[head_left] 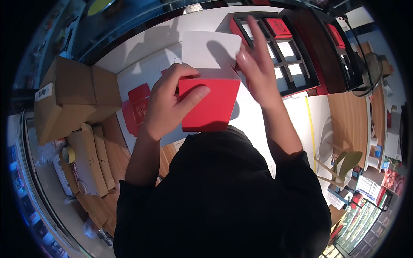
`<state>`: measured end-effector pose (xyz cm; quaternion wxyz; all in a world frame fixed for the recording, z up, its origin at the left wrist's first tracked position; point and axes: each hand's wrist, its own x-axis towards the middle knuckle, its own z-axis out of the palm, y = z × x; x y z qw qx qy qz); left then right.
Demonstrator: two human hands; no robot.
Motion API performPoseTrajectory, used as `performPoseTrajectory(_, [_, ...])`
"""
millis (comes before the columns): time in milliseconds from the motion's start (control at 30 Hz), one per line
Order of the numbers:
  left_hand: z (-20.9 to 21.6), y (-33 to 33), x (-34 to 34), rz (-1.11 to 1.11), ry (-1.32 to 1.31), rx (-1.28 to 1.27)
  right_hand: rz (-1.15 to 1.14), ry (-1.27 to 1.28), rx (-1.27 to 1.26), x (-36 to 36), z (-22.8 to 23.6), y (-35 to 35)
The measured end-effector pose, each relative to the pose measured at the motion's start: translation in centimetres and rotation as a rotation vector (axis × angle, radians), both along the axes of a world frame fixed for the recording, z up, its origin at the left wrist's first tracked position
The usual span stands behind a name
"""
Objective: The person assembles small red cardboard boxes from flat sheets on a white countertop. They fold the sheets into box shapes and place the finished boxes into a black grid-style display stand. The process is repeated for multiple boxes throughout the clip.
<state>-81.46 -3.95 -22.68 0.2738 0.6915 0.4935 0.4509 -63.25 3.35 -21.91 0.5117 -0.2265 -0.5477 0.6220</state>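
A red cardboard box (211, 107) with a raised white-lined flap (202, 49) stands in front of my torso. My left hand (165, 103) grips its left side, the thumb across the red front panel and the fingers over the top edge. My right hand (260, 81) is at the right of the flap with its index finger stretched upward and the fingers apart. Some of its other fingers are close to the flap's right edge; whether they touch it I cannot tell. Flat red card pieces (137, 107) with gold print lie left of my left hand.
At the back right, a dark divided tray (297, 71) holds a small red box (278, 27), with another dark tray (337, 56) beside it. Brown cartons (77, 92) stand at the left, above folded cardboard (92, 159) and a tape roll (68, 155). A chair (344, 165) is at the right.
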Motion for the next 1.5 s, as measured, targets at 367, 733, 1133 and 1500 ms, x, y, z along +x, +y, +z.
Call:
performPoseTrajectory(367, [-0.5,-0.6,0.2,0.147,-0.269,-0.001,0.206,-0.345,0.573,0.4,-0.5,-0.3])
performPoseTrajectory(733, [-0.7,-0.5,-0.6,0.075,-0.066,0.173,0.18,-0.128,0.128,0.0,-1.5,-2.1])
performPoseTrajectory(1133, [-0.3,-0.5,-0.1,-0.003,-0.233,0.019,0.07,-0.214,0.406,-0.6,-1.7,-1.4])
performPoseTrajectory(1500, [-1.0,-0.2,0.7,0.203,-0.062,-0.047,-0.003,-0.412,0.267,-0.5,-1.2,-0.7])
